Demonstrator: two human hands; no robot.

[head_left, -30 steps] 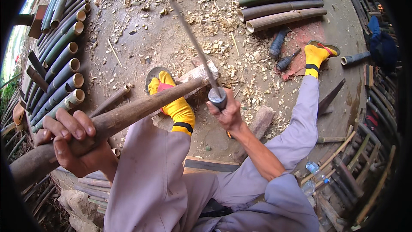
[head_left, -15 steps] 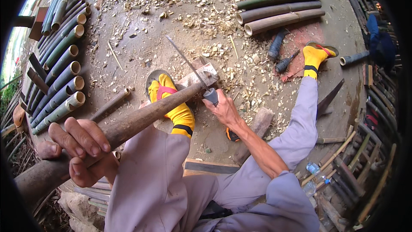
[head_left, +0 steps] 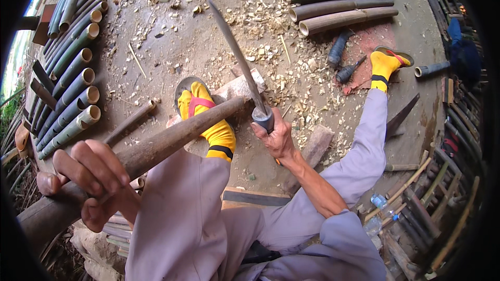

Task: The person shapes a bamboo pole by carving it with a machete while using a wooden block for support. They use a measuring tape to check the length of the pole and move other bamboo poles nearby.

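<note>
A long brown bamboo pole [head_left: 172, 140] slants from the lower left to the middle, lying across my left leg. Around its near part curl the fingers of my left hand [head_left: 91, 179]. In my right hand [head_left: 280, 138] is a machete [head_left: 234, 47], gripped by its thick grey handle, its long dark blade pointing up and away to the far left. The blade is just beyond the pole's far end and seems raised off it. Behind that end lies a pale wooden block [head_left: 234, 86], partly hidden by the blade and pole, beside my left foot in a yellow sock [head_left: 219, 138].
Cut bamboo tubes [head_left: 73, 93] lie in a row on the left; more bamboo lengths [head_left: 344, 13] are at the far right. Wood chips [head_left: 203, 26] litter the floor. A wooden block [head_left: 315, 148], a dark blade [head_left: 401, 117] and plastic bottles [head_left: 383, 203] lie to the right.
My right hand has lifted and tilted the machete, so its blade now shows larger and higher, away from the pole's end. The left hand keeps its grip on the pole, shifting only slightly.
</note>
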